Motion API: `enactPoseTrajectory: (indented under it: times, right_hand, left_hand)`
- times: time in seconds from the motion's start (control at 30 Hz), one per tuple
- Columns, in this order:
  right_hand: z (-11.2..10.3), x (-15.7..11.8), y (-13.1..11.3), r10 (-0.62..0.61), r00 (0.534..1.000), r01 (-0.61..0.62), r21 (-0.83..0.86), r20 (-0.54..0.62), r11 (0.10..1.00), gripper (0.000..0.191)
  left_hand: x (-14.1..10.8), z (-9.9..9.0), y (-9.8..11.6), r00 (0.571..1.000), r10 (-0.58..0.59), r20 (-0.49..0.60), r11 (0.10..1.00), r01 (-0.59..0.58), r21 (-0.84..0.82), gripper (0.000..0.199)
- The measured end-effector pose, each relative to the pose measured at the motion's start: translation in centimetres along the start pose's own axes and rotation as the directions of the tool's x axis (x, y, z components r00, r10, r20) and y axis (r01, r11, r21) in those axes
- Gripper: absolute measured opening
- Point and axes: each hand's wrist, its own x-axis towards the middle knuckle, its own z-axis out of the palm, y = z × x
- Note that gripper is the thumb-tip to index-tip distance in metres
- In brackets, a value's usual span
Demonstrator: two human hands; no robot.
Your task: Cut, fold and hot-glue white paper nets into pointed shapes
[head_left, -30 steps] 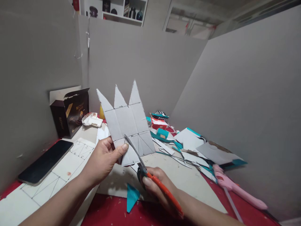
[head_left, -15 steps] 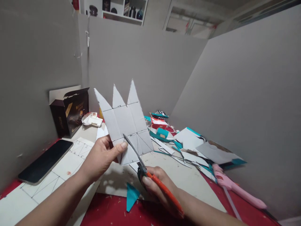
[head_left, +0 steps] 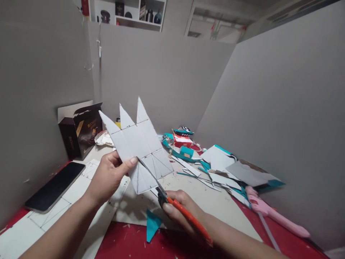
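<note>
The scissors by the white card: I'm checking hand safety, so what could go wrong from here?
The left hand grips the white card with its fingers close to the tip of the scissors in the right hand, so a slip might nick them. The card is also held up, gripped near one side, so it could twist or bend if the scissors press on it.

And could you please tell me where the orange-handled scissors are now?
The scissors are in the head view's lower middle, gripped in the right hand, one blade crossing in front of the white card held by the left hand.
</note>
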Motion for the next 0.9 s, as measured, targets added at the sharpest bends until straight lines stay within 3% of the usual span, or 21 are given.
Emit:
enactPoseTrajectory:
  times: [0.1, 0.2, 0.3, 0.37, 0.6, 0.77, 0.9]
  right_hand:
    - [-0.5, 0.2, -0.2, -0.012, 0.999, 0.016, -0.086, 0.047, 0.996, 0.036]
    - [-0.6, 0.4, 1.0, -0.066, 0.998, 0.069, -0.215, 0.020, 0.974, 0.031]
    - [-0.5, 0.5, 2.5, -0.146, 0.980, 0.095, -0.328, -0.133, 0.940, 0.030]
    - [-0.3, 0.5, 2.9, -0.209, 0.940, 0.116, -0.324, -0.268, 0.939, 0.027]
    - [0.1, 0.7, 0.2, -0.197, 0.809, 0.122, -0.171, -0.554, 0.978, 0.017]
    - [0.5, 1.0, 0.1, -0.190, 0.760, 0.165, -0.099, -0.622, 0.981, 0.018]
    - [0.8, 1.0, 0.5, -0.136, 0.719, 0.171, -0.015, -0.681, 0.985, 0.020]
  left_hand:
    - [0.2, -0.3, 0.0, 0.999, 0.021, -0.038, 1.000, -0.022, -0.011, 0.021]
    - [0.8, -1.0, 0.2, 0.972, 0.092, -0.215, 0.992, -0.107, -0.061, 0.017]
    - [1.5, -1.8, 0.5, 0.904, 0.153, -0.398, 0.961, -0.230, -0.154, 0.017]
    - [1.8, -2.1, 0.5, 0.892, 0.136, -0.431, 0.951, -0.239, -0.194, 0.020]
    - [0.8, 0.0, -2.1, 0.970, -0.040, -0.240, 0.992, 0.010, -0.125, 0.031]
    - [-0.3, 1.8, -4.0, 0.977, -0.126, -0.172, 0.992, 0.127, -0.004, 0.029]
    - [-0.8, 2.4, -4.2, 0.977, -0.144, -0.158, 0.988, 0.151, 0.032, 0.026]
